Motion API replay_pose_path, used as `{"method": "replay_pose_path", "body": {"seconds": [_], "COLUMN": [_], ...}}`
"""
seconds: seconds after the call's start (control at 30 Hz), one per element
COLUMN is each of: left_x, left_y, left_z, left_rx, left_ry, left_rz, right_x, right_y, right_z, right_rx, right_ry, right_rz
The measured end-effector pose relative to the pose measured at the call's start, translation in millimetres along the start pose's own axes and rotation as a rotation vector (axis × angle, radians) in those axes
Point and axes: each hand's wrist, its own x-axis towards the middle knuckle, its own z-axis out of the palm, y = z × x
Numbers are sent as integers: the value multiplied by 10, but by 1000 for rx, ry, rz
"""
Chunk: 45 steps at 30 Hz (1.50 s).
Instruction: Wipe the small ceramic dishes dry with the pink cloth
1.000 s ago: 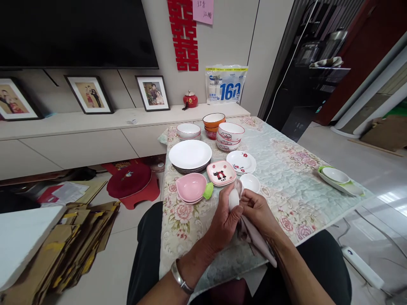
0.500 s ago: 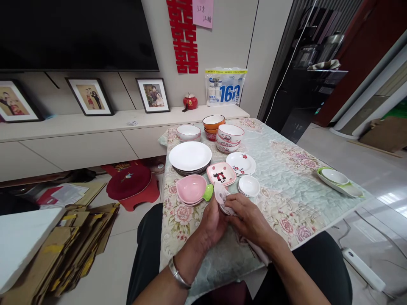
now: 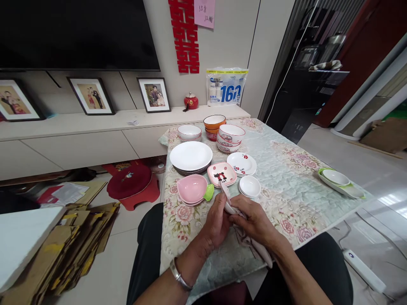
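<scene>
Above the near part of the table, my left hand (image 3: 217, 220) is closed round a small white dish (image 3: 231, 209) wrapped in a pale pink cloth (image 3: 260, 250). My right hand (image 3: 254, 218) pinches the cloth against the dish from the right, and the cloth's loose end hangs below. Most of the dish is hidden by fingers and cloth. Just beyond my hands are pink bowls (image 3: 192, 189) with a green handle, a square cat plate (image 3: 221, 174) and small white dishes (image 3: 249, 186).
Farther back stand large white plates (image 3: 190, 156), flowered plates (image 3: 241, 163), white bowls (image 3: 230, 134) and orange bowls (image 3: 214, 122). Green-edged dishes (image 3: 337, 178) lie at the right edge. A red stool (image 3: 129, 182) and flattened cardboard (image 3: 63, 250) are on the floor at left.
Both hands have turned the cloth and dish slightly; the cloth's upper tip now stands narrower and more upright. My right hand has shifted slightly right. The dishes on the table have not moved.
</scene>
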Motion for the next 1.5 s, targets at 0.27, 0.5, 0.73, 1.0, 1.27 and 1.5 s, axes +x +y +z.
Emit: {"method": "replay_pose_path", "body": {"seconds": [0.27, 0.5, 0.73, 1.0, 1.27, 1.5], "left_x": [23, 3, 39, 2, 45, 12], "left_y": [-37, -7, 7, -51, 20, 12], "left_z": [-21, 5, -47, -26, -55, -5], "left_rx": [25, 53, -102, 97, -52, 45], "left_ry": [-18, 12, -7, -16, 3, -44], "left_rz": [6, 84, -212, 96, -163, 18], "right_x": [-25, -12, -41, -34, -43, -60], "right_y": [-16, -10, 18, 9, 46, 77], "right_z": [12, 61, -6, 41, 43, 64], "right_rx": [-30, 28, -49, -5, -127, -143], "right_ry": [97, 155, 7, 169, 22, 125], "right_rz": [102, 21, 26, 202, -29, 66]}}
